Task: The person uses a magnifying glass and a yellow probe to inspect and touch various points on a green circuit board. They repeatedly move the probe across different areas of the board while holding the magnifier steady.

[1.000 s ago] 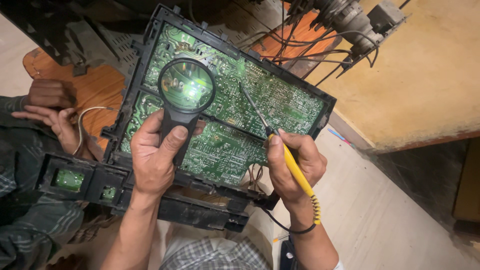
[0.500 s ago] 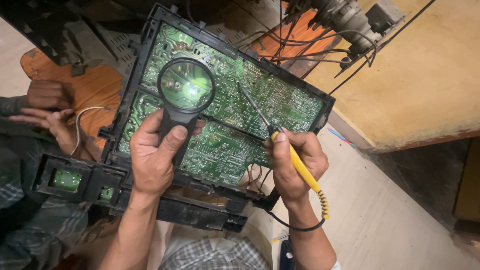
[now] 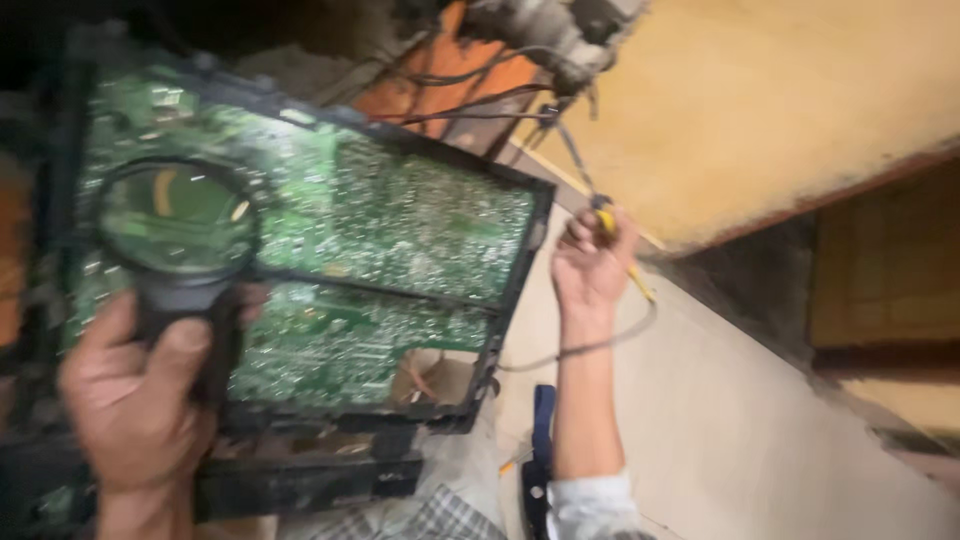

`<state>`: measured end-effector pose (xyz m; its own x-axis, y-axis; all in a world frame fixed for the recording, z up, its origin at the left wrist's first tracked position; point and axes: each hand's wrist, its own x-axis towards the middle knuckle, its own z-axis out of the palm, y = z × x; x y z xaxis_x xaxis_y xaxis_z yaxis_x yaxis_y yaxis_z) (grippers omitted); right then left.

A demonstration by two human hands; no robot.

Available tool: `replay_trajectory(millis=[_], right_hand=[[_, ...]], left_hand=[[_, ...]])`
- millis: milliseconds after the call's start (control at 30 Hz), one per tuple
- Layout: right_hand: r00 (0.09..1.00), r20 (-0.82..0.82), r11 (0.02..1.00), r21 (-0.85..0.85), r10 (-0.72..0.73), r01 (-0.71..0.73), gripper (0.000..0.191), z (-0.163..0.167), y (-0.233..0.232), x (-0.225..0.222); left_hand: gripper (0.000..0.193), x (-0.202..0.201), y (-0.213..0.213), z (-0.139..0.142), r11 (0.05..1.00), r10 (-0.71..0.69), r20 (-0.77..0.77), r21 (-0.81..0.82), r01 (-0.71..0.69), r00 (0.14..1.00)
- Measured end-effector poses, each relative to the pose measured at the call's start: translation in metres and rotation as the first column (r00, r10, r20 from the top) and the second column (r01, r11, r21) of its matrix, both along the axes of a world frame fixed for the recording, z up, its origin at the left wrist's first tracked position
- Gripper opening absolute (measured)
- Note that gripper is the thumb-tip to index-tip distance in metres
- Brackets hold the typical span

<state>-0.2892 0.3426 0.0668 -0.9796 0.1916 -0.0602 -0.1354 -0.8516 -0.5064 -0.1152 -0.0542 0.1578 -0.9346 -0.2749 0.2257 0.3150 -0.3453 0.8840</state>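
Right hand [image 3: 590, 262] (with probe) left the board [image 3: 400, 230].

The pale floor [image 3: 760, 420] right of the circuit board [image 3: 380, 260] lies open and gives the widest way for a hand. The right hand [image 3: 590, 265] sits just off the board's right edge, its cord [image 3: 590, 345] looping low beside the wrist. Above it, dangling black wires [image 3: 480, 100] crowd the top corner. The yellow wall [image 3: 780, 100] closes the upper right. The left hand [image 3: 130, 400], fingers around the magnifying glass [image 3: 180, 225], covers the board's left part.
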Motion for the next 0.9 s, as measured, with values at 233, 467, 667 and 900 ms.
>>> replay_trajectory(millis=[233,467,667,900], right_hand=[[0.993,0.112,1.000,0.019,-0.022,0.020,0.023,-0.081,-0.004,-0.087],[0.995,0.029,0.994,0.037,0.098,-0.099,0.033,-0.106,0.010,-0.118],[0.999,0.043,0.995,0.102,-0.005,0.000,0.025,-0.100,0.017,-0.117],[0.994,-0.077,0.991,-0.105,0.079,-0.087,0.033,-0.023,0.027,-0.041]], left_hand=[[0.035,0.003,-0.004,-0.002,0.999,0.015,0.077,-0.034,-0.012,0.997],[0.043,-0.002,-0.014,-0.007,0.991,-0.039,0.123,-0.121,0.054,0.992],[0.038,-0.002,-0.003,-0.004,1.000,0.001,0.127,-0.019,0.002,0.992],[0.030,-0.005,0.008,0.002,1.000,-0.007,0.073,-0.024,0.008,0.997]])
